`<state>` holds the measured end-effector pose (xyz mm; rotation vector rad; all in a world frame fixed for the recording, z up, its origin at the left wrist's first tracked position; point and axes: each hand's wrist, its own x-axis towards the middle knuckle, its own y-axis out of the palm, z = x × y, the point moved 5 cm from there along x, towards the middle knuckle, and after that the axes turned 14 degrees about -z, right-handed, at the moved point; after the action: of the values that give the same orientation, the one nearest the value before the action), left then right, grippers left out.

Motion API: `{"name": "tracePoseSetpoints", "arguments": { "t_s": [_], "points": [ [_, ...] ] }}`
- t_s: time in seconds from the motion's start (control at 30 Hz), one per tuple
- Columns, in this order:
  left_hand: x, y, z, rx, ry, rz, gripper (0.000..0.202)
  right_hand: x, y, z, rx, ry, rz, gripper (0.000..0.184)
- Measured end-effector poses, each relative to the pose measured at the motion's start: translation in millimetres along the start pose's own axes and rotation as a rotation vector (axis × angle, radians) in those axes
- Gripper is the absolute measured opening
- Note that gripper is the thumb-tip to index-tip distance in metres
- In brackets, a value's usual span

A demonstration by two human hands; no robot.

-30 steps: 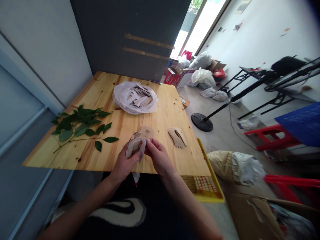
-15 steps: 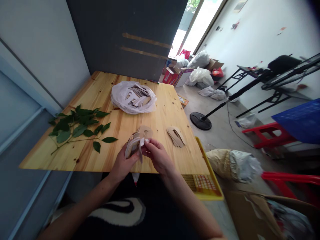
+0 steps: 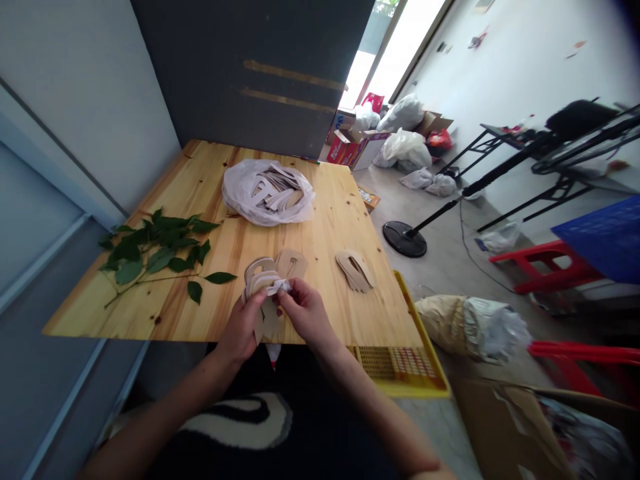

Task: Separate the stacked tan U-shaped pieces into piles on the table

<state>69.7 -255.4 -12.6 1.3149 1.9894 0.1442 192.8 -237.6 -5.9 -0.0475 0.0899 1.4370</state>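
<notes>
My left hand [image 3: 247, 325] is closed round a fanned stack of flat beige cut-out pieces [image 3: 261, 267], rounded at the end and with slots in them. Close beside it, my right hand [image 3: 306, 308] pinches a whitish strip-like end [image 3: 281, 287] of a piece at the stack's edge. Just beyond the fingers, another beige piece [image 3: 292, 262] lies flat on the wooden table. Off to the right lies a separate small pile of beige pieces [image 3: 355, 270]. A white nozzle with a red tip [image 3: 273, 355] shows below the table edge; its body is hidden.
A white plastic bag [image 3: 235, 193] full of similar pieces stands at the back of the table [image 3: 330, 220]. Leafy green twigs [image 3: 160, 250] lie at the left. A yellow basket [image 3: 435, 373] is below the right edge, with a black stand base [image 3: 404, 239] on the floor.
The stack in my left hand has tilted flatter and fanned out. My right hand has shifted slightly left, pulling the whitish end across. The view has turned slightly.
</notes>
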Motion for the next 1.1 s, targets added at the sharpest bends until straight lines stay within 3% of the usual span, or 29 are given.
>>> {"name": "tracePoseSetpoints", "arguments": {
  "t_s": [0.13, 0.37, 0.5, 0.57, 0.7, 0.8, 0.93, 1.1],
  "points": [
    [3, -4.8, 5, -0.065, -0.121, -0.035, 0.036, -2, 0, -3, -0.007, -0.006, 0.016, 0.026],
    [-3, 0.2, -3, -0.002, -0.018, -0.007, 0.040, -3, 1, 3, -0.106, -0.092, -0.008, 0.027],
    [2, -3.2, -1, -0.071, -0.083, -0.052, 0.031, -9, 3, 6, -0.132, -0.178, 0.016, 0.022],
    [4, -4.4, 0, -0.093, -0.105, -0.054, 0.030, -13, 1, 10, -0.193, -0.286, -0.011, 0.019],
    [4, -4.7, 1, -0.090, -0.118, -0.054, 0.029, -24, -3, 29, -0.419, -0.705, -0.141, 0.010],
    [2, -3.1, 2, -0.075, -0.121, -0.040, 0.026, -28, 0, 38, -0.589, -0.943, -0.162, 0.015],
    [1, -2.7, 4, -0.094, -0.144, -0.036, 0.024, -25, 2, 41, -0.709, -1.056, -0.197, 0.018],
    [6, -7.8, 4, -0.108, -0.227, -0.079, 0.023, -30, -3, 40, -0.642, -1.128, -0.166, 0.015]
  ]
}}
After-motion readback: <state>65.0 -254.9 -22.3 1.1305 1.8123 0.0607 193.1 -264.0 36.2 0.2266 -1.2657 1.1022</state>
